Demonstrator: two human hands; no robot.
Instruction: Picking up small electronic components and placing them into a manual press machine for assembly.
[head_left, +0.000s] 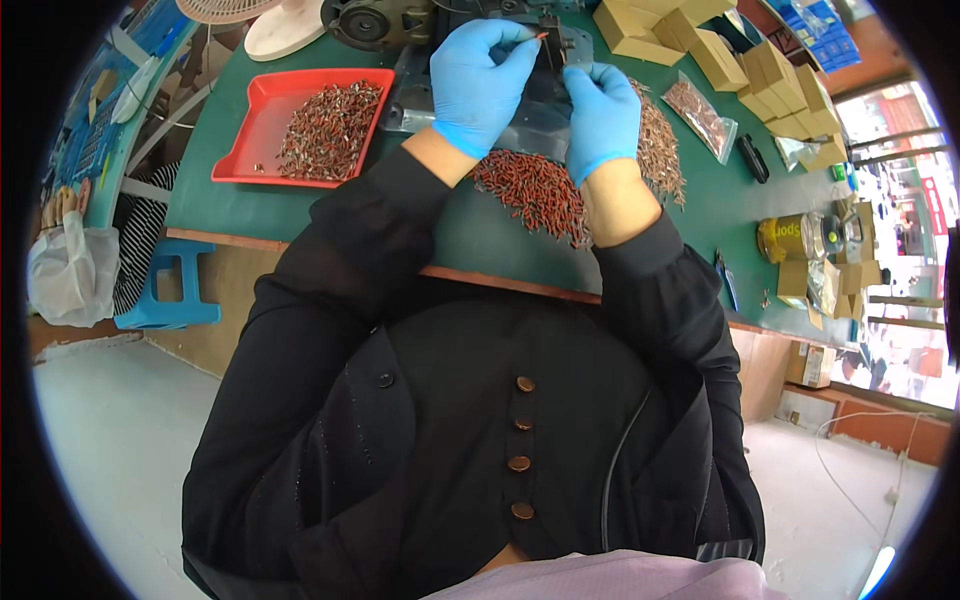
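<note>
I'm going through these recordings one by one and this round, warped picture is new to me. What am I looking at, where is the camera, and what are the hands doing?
There is no robot here. One wide fisheye camera sits on a person's head and looks down, so the dark circular rim and the bent edges come from the lens. The black sleeves coming up from below are the person's own arms. Both hands wear blue gloves. The left hand pinches a small reddish piece in its fingers, up at a dark metal machine. The right hand is right beside it, against the same machine; whether it holds anything is hidden. On the green table lie a red tray of small parts, a loose pile of reddish parts, and tan cardboard boxes.
</note>
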